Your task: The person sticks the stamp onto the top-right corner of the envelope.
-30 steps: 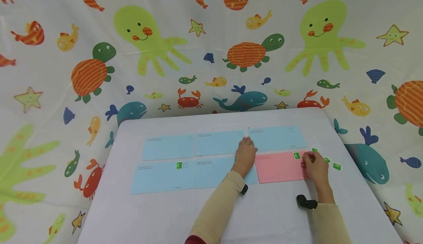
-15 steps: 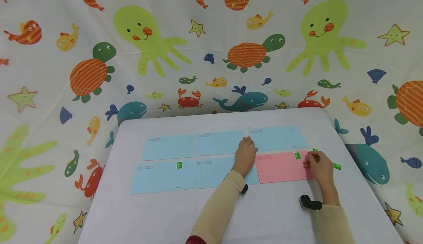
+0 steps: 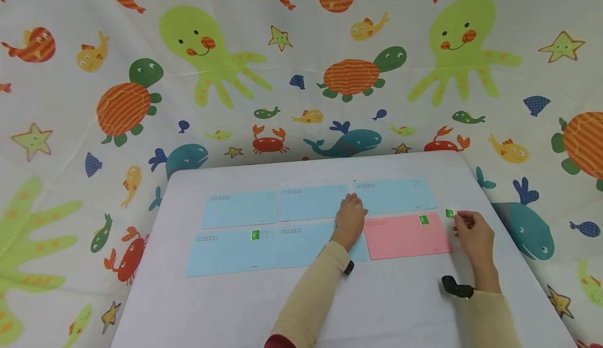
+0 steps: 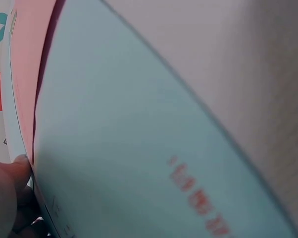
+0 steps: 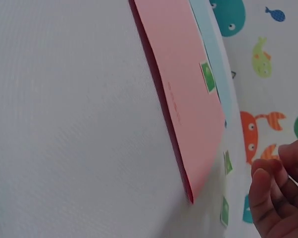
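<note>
My left hand point(image 3: 350, 220) rests with its fingers reaching up over the meeting edges of the blue envelopes, beside the pink envelope point(image 3: 405, 240). In the left wrist view its thumb point(image 4: 15, 171) touches by the pink envelope's edge, which overlaps a lower blue envelope point(image 4: 114, 109). A green stamp point(image 3: 424, 220) lies at the pink envelope's upper right. To the right of that envelope, my right hand point(image 3: 475, 235) hovers with loosely bent fingers, fingertips near a loose green stamp point(image 3: 449, 213). In the right wrist view nothing shows between its fingers, and another loose stamp point(image 5: 224, 211) lies nearby.
Along the back lie an upper left blue envelope point(image 3: 240, 210), a middle one point(image 3: 306, 204) and a right one point(image 3: 395, 197). The front left blue envelope point(image 3: 226, 254) bears a green stamp point(image 3: 255, 234). A sea-animal cloth point(image 3: 282, 91) hangs behind the white table point(image 3: 212, 311).
My right hand has moved right, from the pink envelope's right edge to beside the loose stamps, and now hides some of them. The left hand has stayed in place.
</note>
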`<state>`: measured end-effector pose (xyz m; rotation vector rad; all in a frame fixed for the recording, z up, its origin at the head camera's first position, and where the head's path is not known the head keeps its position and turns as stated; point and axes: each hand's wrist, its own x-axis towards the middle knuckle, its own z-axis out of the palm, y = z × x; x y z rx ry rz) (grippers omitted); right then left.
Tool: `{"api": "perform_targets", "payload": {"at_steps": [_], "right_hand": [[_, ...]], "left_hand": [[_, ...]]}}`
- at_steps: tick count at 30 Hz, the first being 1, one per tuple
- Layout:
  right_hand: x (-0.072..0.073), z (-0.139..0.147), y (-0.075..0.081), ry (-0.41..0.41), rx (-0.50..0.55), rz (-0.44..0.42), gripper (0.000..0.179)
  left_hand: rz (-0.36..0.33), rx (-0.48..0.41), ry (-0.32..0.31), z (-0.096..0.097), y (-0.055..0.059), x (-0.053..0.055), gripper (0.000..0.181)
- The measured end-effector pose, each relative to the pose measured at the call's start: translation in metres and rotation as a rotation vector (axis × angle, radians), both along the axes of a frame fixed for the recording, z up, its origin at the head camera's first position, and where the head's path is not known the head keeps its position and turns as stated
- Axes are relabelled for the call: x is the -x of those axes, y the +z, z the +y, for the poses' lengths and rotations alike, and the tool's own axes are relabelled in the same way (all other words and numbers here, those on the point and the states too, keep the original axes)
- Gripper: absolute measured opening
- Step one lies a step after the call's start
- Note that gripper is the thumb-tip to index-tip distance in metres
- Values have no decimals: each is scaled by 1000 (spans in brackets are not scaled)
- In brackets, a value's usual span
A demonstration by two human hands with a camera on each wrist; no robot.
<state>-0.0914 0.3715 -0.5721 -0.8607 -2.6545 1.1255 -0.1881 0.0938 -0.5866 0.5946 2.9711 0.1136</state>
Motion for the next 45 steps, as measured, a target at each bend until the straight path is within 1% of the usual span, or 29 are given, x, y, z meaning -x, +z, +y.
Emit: {"api": "perform_targets", "payload": {"at_steps": [7, 14, 20, 27, 30, 34, 41, 45], "right_hand": [[-1, 17, 3, -50, 21, -36, 48], [-3, 31, 4, -101, 27, -56, 48], [-4, 41, 0, -113, 41, -99, 48], [-5, 48, -9, -87, 34, -153, 49], [-5, 50, -11, -78, 62, -174, 51], [-4, 52, -13, -79, 93, -199, 55], [-2, 50, -12, -28, 39, -244, 62], [0, 51, -13, -2, 21, -265, 59]], "left_hand": [[-5, 24, 4, -2, 3, 2, 52], [5, 3, 9, -3, 7, 2, 52], [8, -20, 15, -1, 6, 2, 51], [6, 9, -2, 1, 3, 2, 51], [-17, 12, -3, 1, 3, 1, 52], [-30, 10, 2, 1, 2, 0, 52], [-15, -11, 11, 1, -1, 0, 51], [-7, -10, 7, 1, 0, -2, 50]]}}
